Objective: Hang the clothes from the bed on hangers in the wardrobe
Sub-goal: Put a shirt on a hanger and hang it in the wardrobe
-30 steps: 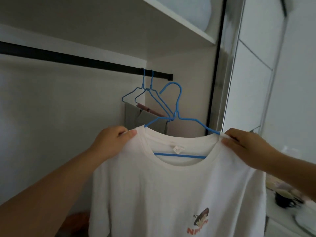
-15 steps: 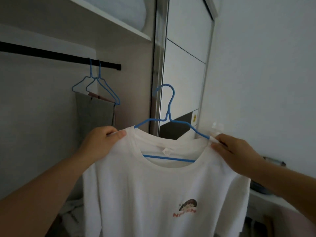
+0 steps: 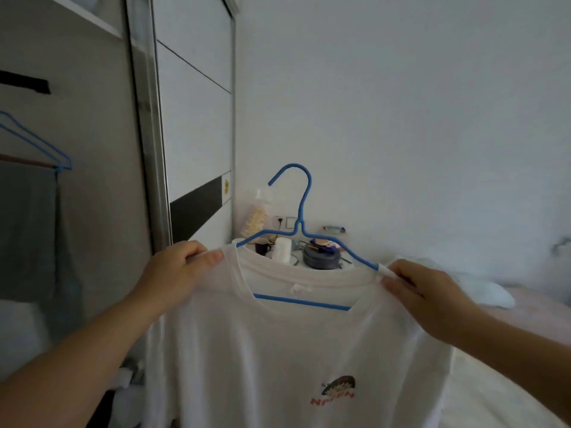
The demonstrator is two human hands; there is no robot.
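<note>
**White T-shirt on a blue hanger, held up at both shoulders**

The left hand (image 3: 173, 273) pinches the white T-shirt (image 3: 293, 350) at one shoulder; the right hand (image 3: 423, 291) pinches the other — each grip closed on fabric. The shirt sits on a blue hanger (image 3: 304, 217), hook upright, held in the air right of the wardrobe (image 3: 92, 149), where another blue hanger (image 3: 46, 149) carries a grey garment (image 3: 27, 230). A cluttered worktop (image 3: 346, 261) stands behind.

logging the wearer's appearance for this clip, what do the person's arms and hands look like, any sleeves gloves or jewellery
Both forearms are bare as far as the frame shows, with no sleeve in view. The left hand and the right hand wear no gloves, and no rings, watch or bracelet show on the fingers or wrists that are visible. No markings or tattoos can be made out in the dim light.
</note>
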